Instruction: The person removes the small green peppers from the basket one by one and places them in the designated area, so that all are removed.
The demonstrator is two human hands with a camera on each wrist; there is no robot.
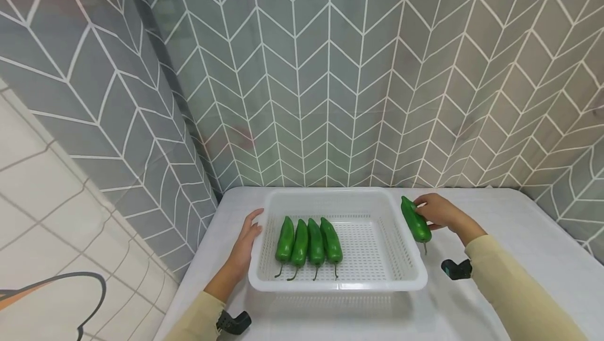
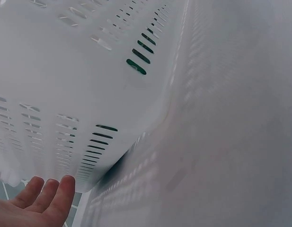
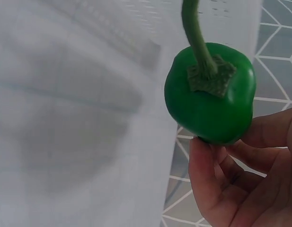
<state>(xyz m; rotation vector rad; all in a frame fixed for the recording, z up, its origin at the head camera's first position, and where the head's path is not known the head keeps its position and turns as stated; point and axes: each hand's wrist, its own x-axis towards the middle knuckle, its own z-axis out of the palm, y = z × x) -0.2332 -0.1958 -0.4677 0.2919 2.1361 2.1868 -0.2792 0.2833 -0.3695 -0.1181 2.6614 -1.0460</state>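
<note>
A white perforated plastic basket (image 1: 337, 286) stands on the table, and several green chili peppers (image 1: 302, 244) lie side by side in its left half, stems toward the near side. Just beyond the basket's right rim, my right hand (image 1: 439, 211) pinches another green pepper (image 1: 416, 221) between thumb and fingers. In the right wrist view that pepper (image 3: 209, 111) shows its stem end toward the camera, above the tabletop. My left hand (image 1: 246, 236) is at the basket's left side with fingers extended. The left wrist view shows those fingers (image 2: 58, 201) beside the slotted wall (image 2: 65, 85); contact is hard to tell.
A white cloth covers the table (image 1: 509, 220). Behind it hangs a grey curtain (image 1: 325, 78) with white chevron lines, and white tiles (image 1: 61, 189) are at the left. Each wrist wears a small black device (image 1: 233, 322).
</note>
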